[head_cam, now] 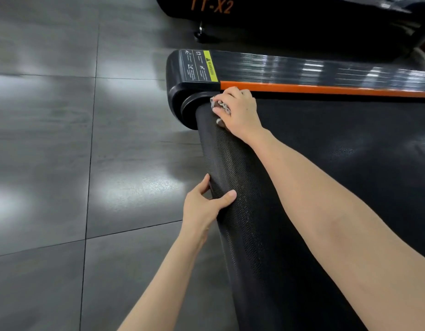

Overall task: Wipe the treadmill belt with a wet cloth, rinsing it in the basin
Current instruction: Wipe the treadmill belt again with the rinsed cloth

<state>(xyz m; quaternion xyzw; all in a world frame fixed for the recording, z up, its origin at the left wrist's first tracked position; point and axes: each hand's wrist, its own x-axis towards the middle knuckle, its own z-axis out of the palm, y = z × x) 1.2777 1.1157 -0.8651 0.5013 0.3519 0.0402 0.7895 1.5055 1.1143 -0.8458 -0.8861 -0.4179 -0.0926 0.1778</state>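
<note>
The belt (242, 187) is curving down over its rounded end. The right hand (240, 113) is clutching a bunched cloth (220, 106) against it there, beside the corner cap (180, 91), while the left hand (204, 206) is clasping the curve.

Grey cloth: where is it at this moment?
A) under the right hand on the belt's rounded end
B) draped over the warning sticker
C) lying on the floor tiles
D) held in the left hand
A: the right hand grips the crumpled grey cloth against the black textured treadmill belt, while the left hand holds only the belt.
</note>
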